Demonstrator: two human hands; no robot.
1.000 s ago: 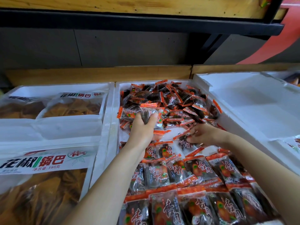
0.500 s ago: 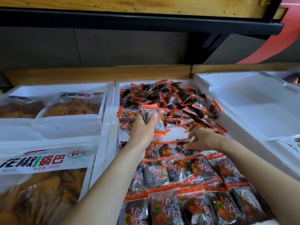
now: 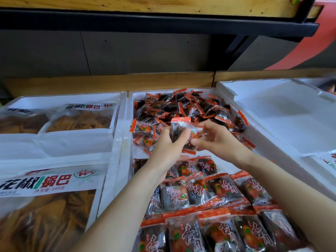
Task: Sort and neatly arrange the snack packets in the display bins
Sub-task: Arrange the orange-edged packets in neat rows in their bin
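The middle white foam bin holds small dark snack packets with orange ends. At its far end they lie in a loose heap; at the near end they lie in tidy rows. My left hand grips a small stack of packets above a bare patch of the bin floor. My right hand has come up against the same stack, its fingers pinching the stack's right side and lower edge.
The left foam bin holds large clear bags of brown crisps with white labels. An empty foam tray lies tilted on the right. A wooden ledge and dark shelf run behind the bins.
My right hand left the row of arranged packets and rose leftward to meet the left hand. The left hand lifted its stack slightly, and both now hold it together.
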